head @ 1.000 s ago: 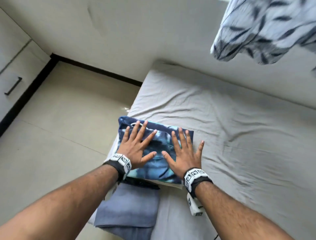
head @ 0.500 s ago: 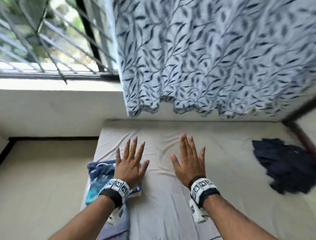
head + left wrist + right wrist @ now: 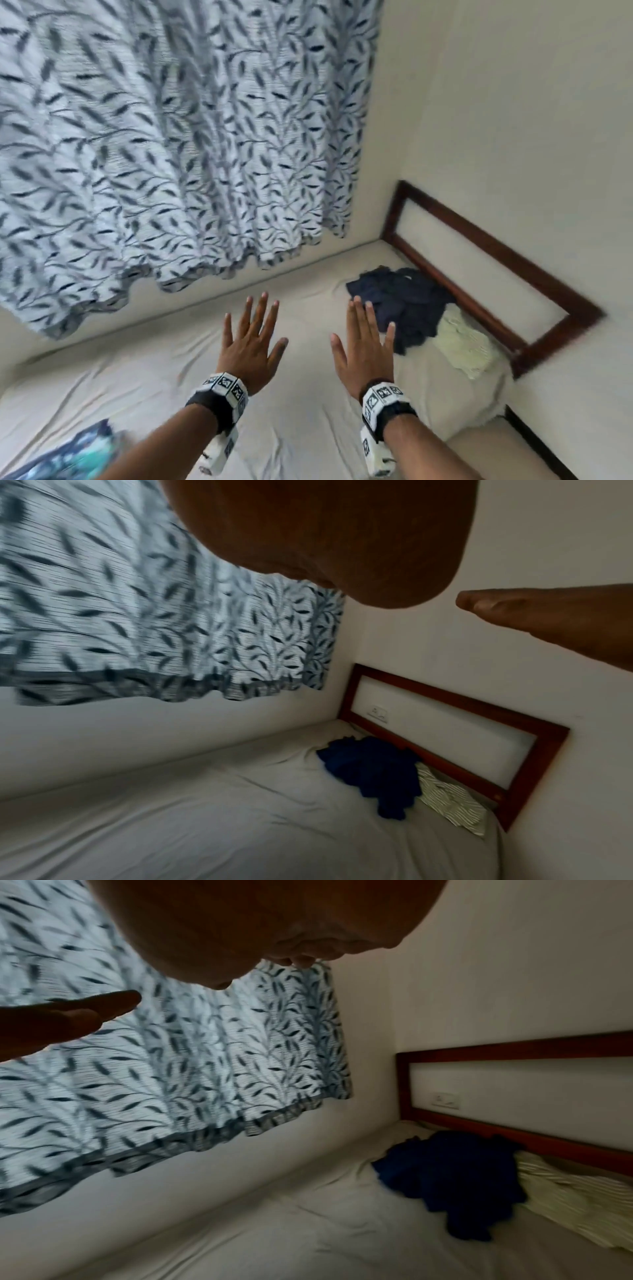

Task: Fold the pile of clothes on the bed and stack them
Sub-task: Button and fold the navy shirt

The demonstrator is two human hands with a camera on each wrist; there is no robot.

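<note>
A crumpled navy garment (image 3: 404, 303) (image 3: 373, 769) (image 3: 455, 1175) lies by the headboard, partly over a pale green striped garment (image 3: 462, 346) (image 3: 448, 802) (image 3: 575, 1207). Both my hands hover over the bed sheet (image 3: 308, 411) with fingers straight and spread, holding nothing. My left hand (image 3: 251, 339) is at mid-frame; my right hand (image 3: 364, 346) is beside it, its fingertips just short of the navy garment. A folded blue tie-dye garment (image 3: 73, 459) shows blurred at the lower left corner.
A leaf-patterned curtain (image 3: 171, 137) hangs over the far side of the bed. A dark wooden headboard frame (image 3: 496, 260) runs along the right wall, with a wall socket (image 3: 377, 712) inside it. A pillow (image 3: 476, 404) lies at the right edge of the bed.
Both hands have lifted off the folded tie-dye garment and swung right across the bed towards the navy pile. My head has turned right, so the headboard is in view.
</note>
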